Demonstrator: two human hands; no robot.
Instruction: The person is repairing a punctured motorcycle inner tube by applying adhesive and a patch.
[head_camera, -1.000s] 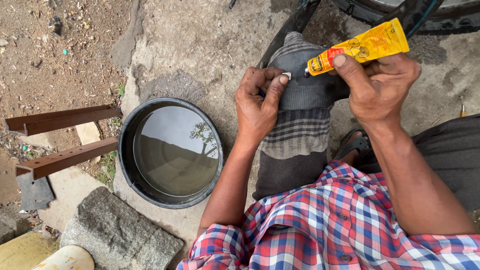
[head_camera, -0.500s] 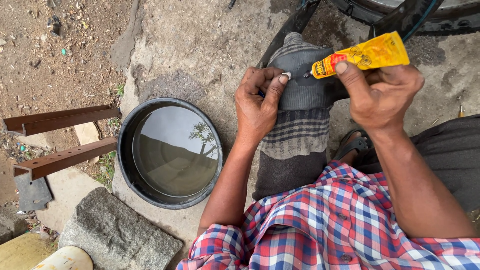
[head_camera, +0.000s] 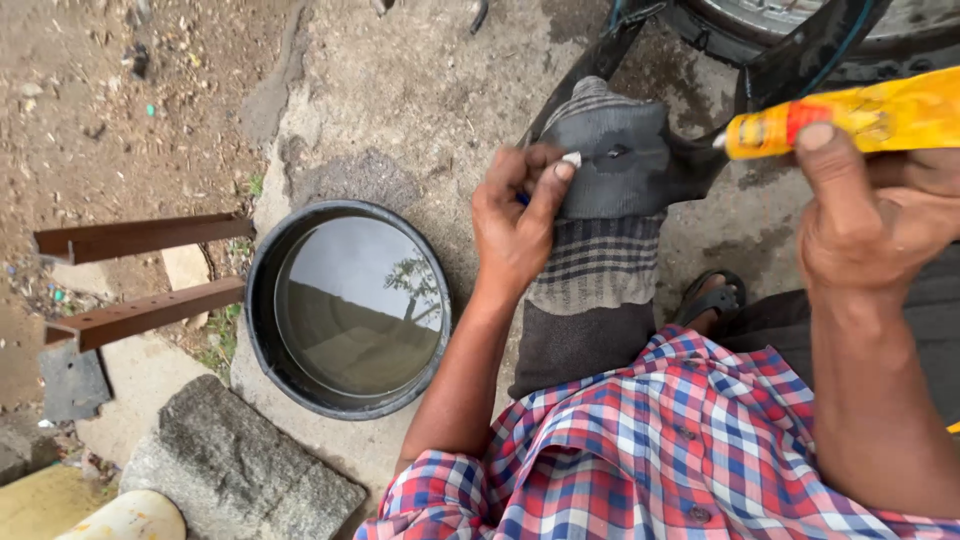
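Two hands of ours work over a dark rubber inner tube (head_camera: 610, 150) draped across our raised knee, on top of a striped grey cloth (head_camera: 598, 262). Our left hand (head_camera: 515, 225) pinches the tube's near edge, thumb and forefinger pressed together on it, the other fingers curled close. Just beyond the fingertips the tube shows a small dark hole. Our right hand (head_camera: 870, 225) is closed around a yellow glue tube (head_camera: 850, 118), thumb pressed flat on its red band, the nozzle pointing at the rubber and just short of it. Below us lies our checked shirt (head_camera: 680, 450). On the concrete ground to our left stands a round black basin (head_camera: 262, 310) filled with still water. Left of that, two rusty angle irons (head_camera: 140, 275) jut out, with a rough stone block (head_camera: 235, 470) at the lower left.
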